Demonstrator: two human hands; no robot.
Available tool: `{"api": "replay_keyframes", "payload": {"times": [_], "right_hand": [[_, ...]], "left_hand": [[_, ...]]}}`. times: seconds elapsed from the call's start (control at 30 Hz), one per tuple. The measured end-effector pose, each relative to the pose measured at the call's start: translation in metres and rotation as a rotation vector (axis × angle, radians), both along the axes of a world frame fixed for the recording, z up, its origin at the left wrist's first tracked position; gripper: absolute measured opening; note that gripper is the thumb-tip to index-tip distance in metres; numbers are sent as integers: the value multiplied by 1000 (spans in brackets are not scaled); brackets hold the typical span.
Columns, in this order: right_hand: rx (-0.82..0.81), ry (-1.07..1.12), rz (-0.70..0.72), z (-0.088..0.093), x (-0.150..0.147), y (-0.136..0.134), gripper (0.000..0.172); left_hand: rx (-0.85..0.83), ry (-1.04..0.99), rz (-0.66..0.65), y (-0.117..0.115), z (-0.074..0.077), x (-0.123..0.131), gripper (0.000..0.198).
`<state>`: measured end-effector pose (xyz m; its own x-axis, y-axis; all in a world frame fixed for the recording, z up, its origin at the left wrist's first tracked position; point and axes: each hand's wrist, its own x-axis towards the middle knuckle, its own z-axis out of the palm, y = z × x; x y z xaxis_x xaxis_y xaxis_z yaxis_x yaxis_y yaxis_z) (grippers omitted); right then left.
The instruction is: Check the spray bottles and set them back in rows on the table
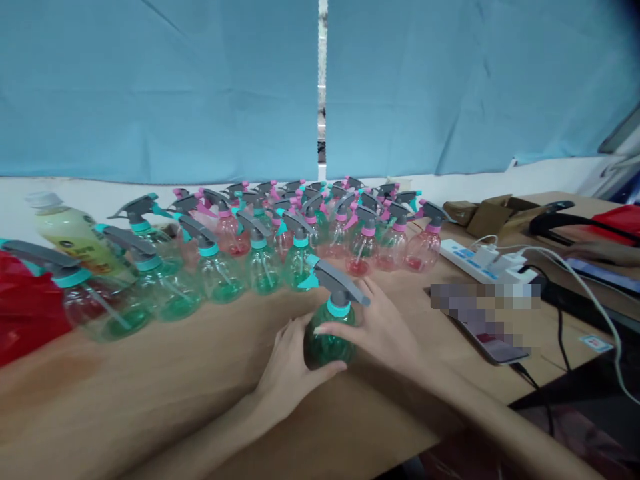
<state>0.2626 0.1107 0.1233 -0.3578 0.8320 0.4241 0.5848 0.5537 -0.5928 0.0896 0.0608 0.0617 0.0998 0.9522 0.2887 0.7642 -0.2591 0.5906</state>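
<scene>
A green see-through spray bottle (326,337) with a grey trigger head and teal collar stands on the wooden table (165,373) near its front edge. My left hand (290,367) wraps round the bottle's lower left side, thumb across the base. My right hand (383,327) grips the bottle's right side just under the collar, fingers curled over the front. Behind it stand several more spray bottles (300,227), green ones to the left and pink ones further back and right, all with grey triggers.
A yellow drink bottle (75,237) and a red bag (25,307) are at the left. A phone (493,333) lies to the right, with a white power strip (475,261), cables and brown folded cardboard (487,213) beyond. Blue curtains (160,87) hang behind the table.
</scene>
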Motion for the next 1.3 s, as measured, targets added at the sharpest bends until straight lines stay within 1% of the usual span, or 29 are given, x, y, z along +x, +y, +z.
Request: {"api": "replay_keyframes", "payload": {"times": [0.07, 0.13, 0.17, 0.23, 0.37, 0.5, 0.67, 0.8, 0.87, 1.0, 1.1, 1.3], "right_hand": [[-125, 171, 194, 5, 4, 12, 55], [-225, 316, 354, 9, 3, 21, 52], [-248, 362, 411, 11, 1, 24, 51], [-242, 415, 468, 15, -5, 27, 49], [-186, 446, 501, 19, -18, 25, 38], [-171, 440, 512, 20, -24, 26, 27], [-167, 455, 520, 17, -23, 36, 26], [-162, 467, 529, 13, -22, 47, 22], [-150, 486, 537, 11, -22, 53, 21], [-142, 518, 551, 10, -26, 63, 15], [-156, 522, 559, 11, -30, 65, 16], [-157, 523, 567, 9, -33, 65, 18]], "left_hand": [[-23, 24, 13, 1, 2, -1, 68], [-47, 46, 11, 2, 6, 0, 70], [-53, 57, 8, 3, 8, 1, 70], [-55, 71, -7, 3, 11, 2, 67], [-35, 103, -55, 5, 13, -1, 69], [11, 195, -85, 5, 11, -9, 75], [49, 396, -103, 5, 2, -26, 80], [59, 508, -108, 5, -5, -37, 72], [67, 533, -106, 5, -6, -39, 69], [56, 588, -108, 4, -2, -35, 69], [51, 617, -107, 3, -1, -33, 68], [50, 632, -101, 2, -2, -32, 68]]}}
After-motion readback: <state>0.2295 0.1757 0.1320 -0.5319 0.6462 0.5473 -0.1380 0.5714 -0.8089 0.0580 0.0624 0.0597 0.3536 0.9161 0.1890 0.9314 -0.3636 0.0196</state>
